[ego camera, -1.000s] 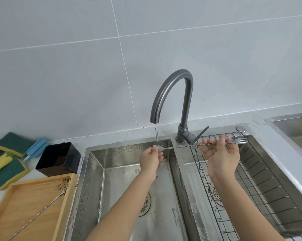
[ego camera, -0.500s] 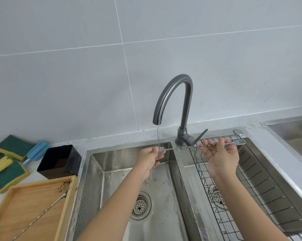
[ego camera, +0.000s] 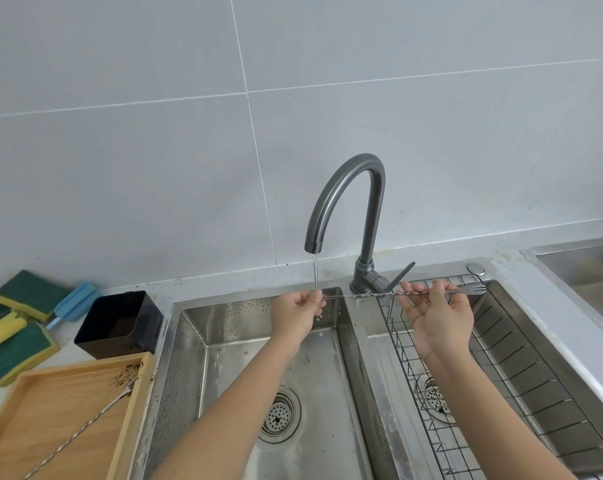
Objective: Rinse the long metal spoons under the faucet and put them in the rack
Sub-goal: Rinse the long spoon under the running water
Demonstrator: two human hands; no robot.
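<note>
A long twisted metal spoon [ego camera: 359, 294] with a fork end lies level across both sink basins. My left hand [ego camera: 298, 315] pinches its bowl end right under the thin water stream from the grey faucet [ego camera: 348, 202]. Palm up, my right hand [ego camera: 438, 315] holds the shaft near the fork end with its fingertips, above the black wire rack [ego camera: 522, 372] in the right basin. A second long spoon [ego camera: 85, 431] lies diagonally on the wooden tray [ego camera: 33, 410] at the lower left, its bowl in dark crumbs.
A black square container [ego camera: 120, 323] stands behind the tray. Green-and-yellow sponges [ego camera: 12, 337] and a blue brush [ego camera: 73, 303] lie at the far left. The left basin [ego camera: 224, 341] is wet, with a drain strainer. Another steel sink [ego camera: 584, 268] sits at the far right.
The view has tilted slightly up. Both hands keep the spoon under the stream almost in the same place, the left fingers working at the bowl end.
</note>
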